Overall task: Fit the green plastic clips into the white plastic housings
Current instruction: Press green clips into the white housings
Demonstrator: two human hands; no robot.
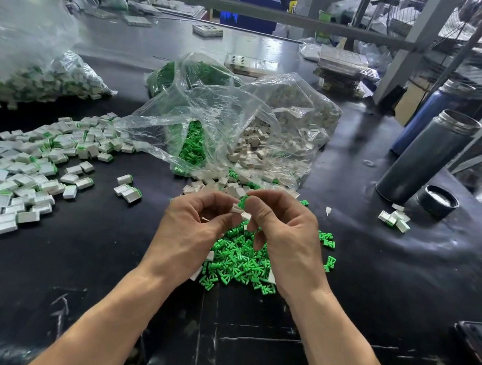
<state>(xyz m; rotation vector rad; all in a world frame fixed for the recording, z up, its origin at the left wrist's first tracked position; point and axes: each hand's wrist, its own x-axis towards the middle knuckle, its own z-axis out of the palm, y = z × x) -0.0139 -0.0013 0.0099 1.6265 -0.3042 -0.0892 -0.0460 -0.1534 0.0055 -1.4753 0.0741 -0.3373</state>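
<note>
I look down on a wide black desk [373, 270] crowded with parts. At far left lies a big clear bag [28, 71] of white housings with green showing in them. In the centre, an open bag [226, 115] spills loose green clips and plain white housings toward me. Across the left of the desk spreads a large heap of finished pieces [27, 166], white with green edges. Directly below my hands sits a smaller pile of clips [237, 259]. A grey flask [426, 157] stands at right with its cap [437, 200] beside it.

My left hand [196, 231] pinches a white housing [237, 209] at its fingertips. My right hand [282, 231] pinches a green clip [242, 202] against it, thumb and forefinger closed on the piece. The two parts touch, held just above the pile; I cannot tell whether the clip is seated.

I judge the job well under way: many pieces look done, yet plenty of clips and housings remain in the open bag and on the desk.

I can read no labels, brands or writing anywhere.
</note>
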